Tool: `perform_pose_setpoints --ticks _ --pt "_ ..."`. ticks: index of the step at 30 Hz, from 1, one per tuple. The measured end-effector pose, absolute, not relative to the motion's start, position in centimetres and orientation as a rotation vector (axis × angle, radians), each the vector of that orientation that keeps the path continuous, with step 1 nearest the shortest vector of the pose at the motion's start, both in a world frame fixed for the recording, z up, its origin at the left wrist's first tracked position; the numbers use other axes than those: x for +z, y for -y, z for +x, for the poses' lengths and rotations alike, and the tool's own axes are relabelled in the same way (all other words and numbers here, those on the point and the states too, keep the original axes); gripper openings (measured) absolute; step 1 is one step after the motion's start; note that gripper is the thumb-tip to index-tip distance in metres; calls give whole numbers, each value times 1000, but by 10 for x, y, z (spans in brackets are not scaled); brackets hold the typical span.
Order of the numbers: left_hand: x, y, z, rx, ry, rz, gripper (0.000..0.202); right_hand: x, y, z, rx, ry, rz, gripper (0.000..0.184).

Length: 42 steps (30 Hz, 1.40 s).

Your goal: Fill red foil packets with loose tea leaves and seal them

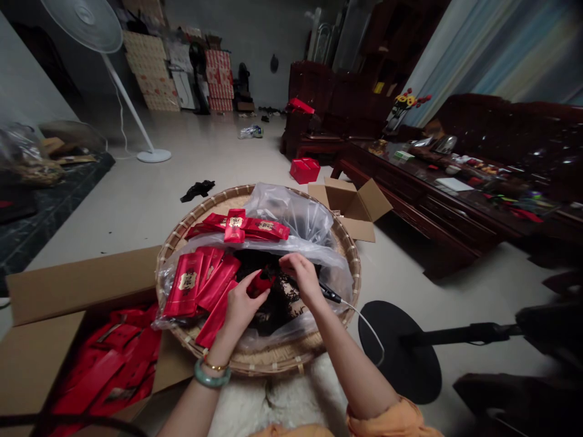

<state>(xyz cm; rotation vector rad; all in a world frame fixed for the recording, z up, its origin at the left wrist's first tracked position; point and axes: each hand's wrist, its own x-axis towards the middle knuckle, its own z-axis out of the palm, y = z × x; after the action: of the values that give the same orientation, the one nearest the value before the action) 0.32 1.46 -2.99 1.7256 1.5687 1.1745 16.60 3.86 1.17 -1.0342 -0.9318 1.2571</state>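
Two hands are working over one round tray (356, 261), about mid-width.

Left hand (240, 303): gripping one red pouch (263, 284) between thumb and fingers. The pouch is sitting over the dark leaves (273, 312), near the tray's middle.

Right hand (304, 278): hovering just beside the pouch, fingers curling inward; whether they are holding anything, one cannot tell.

Tool (330, 294), black: lying partly behind the right wrist, its white cord (371, 325) crossing the tray's right edge.

Handling, as judged: good work is probably meaning a light, steady left grip that is not crushing the pouch, with both hands staying low over the leaves so that spills are landing on the plastic (291, 212). The right forearm is best staying off the cord.

Edges and room: left pouches (184, 285) are crowding the left edge, one reaching toward the near-left rim; far pouches (266, 227) are lining the far-left side. Bare weave is showing along the near edge, between the forearms. Leftward movement is looking tightest; the near edge is seemingly offering more room.
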Motion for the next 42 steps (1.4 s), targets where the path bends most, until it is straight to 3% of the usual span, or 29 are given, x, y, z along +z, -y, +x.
perform_pose_setpoints --ticks 2,6,8,15,21,26,28,32,42 --pt "-31 -16 -1 1176 -1571 1686 44 -6 -32 174 1225 1267 -1260 13" --pt "-36 -18 -5 1198 -1581 1651 55 -29 -12 169 969 1919 -1745 80" --pt "-38 -18 -4 1203 -1602 1655 59 -33 -6 156 823 2077 -1860 91" --pt "-38 -16 -5 1176 -1613 1664 58 -40 -12 138 715 2224 -1741 49" --pt "-36 -14 -2 1167 -1677 1711 58 -40 -30 169 1076 1467 -1480 22" --pt "-34 -15 5 1193 -1614 1749 56 -24 -32 184 1711 513 -1049 29" --pt "-33 -15 8 1186 -1608 1770 56 -17 -32 187 1835 309 -850 24" --pt "-34 -14 10 1153 -1619 1800 55 3 -33 190 1885 202 -660 15" --pt "-41 -19 15 1148 -1568 1859 54 49 -38 181 1853 405 -615 24"
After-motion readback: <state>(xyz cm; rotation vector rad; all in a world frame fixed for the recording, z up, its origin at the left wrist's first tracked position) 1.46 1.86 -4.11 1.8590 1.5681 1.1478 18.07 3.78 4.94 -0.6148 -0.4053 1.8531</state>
